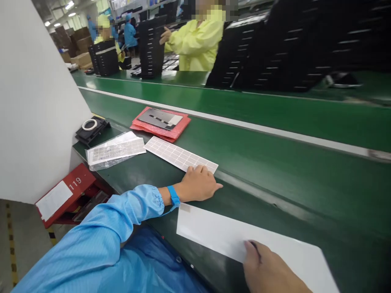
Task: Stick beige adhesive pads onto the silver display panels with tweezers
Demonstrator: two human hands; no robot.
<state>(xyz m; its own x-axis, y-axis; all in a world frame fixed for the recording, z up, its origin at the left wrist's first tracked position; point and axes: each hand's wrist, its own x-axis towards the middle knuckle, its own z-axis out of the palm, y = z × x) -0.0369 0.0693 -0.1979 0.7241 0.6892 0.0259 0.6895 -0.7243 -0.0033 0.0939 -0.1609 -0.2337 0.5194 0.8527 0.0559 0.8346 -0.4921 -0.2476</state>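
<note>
My left hand (pixel 198 183), with a blue strap on its wrist, rests on the near right end of a sheet of labels (pixel 180 154). Its fingers are bent down onto the sheet, and the thumb points off to the right. The sheet is pale and ruled into small rectangles. My right hand (pixel 271 268) is over the near edge of a long white sheet (pixel 222 230), thumb and forefinger drawn together. It is slightly blurred, and what lies between those fingertips cannot be made out. A small greyish patch sits at the white sheet's far left corner.
Left on the green bench (pixel 131 179) lie more label sheets (pixel 119 149) in clear plastic and a black fixture with a white ring (pixel 89 125). Pink bubble wrap (pixel 180 131) carries a grey panel (pixel 160 119). Black trays (pixel 152 49) and co-workers in yellow (pixel 198 44) stand beyond.
</note>
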